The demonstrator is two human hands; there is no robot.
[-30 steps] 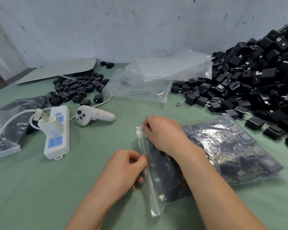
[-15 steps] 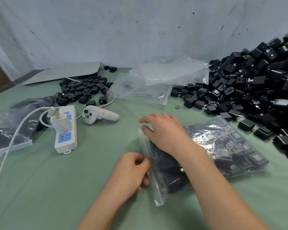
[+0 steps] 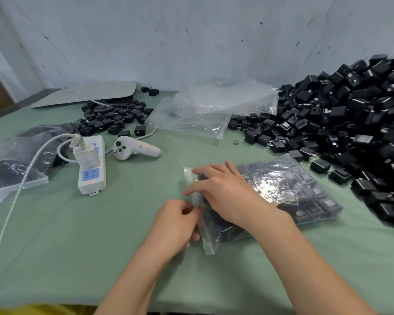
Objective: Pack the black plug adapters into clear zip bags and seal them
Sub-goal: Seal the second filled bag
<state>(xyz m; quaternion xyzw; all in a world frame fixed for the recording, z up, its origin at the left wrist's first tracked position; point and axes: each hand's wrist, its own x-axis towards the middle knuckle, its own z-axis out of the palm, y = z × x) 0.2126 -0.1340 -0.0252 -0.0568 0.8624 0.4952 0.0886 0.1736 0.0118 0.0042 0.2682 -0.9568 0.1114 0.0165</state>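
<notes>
The green tabletop (image 3: pixel 100 246) carried a zip bag (image 3: pixel 293 192) of adapters near its front middle. A big heap (image 3: pixel 350 123) of loose adapters covered the right side, its edge just beside that bag. A smaller heap (image 3: pixel 114 114) lay at the back left, in front of a grey board (image 3: pixel 84 94). Empty clear bags (image 3: pixel 203 110) lay between the two heaps. A power strip (image 3: pixel 92 176) with a white charger (image 3: pixel 85 155) plugged in, a white controller (image 3: pixel 132 150) and a braided cable (image 3: pixel 16 189) lay at the left, near another filled bag (image 3: pixel 7 169) at the left edge.

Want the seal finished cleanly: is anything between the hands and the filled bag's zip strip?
Nothing visible does. The left hand pinches the zip strip; the right hand rests with straight fingers on the filled bag beside it.
</notes>
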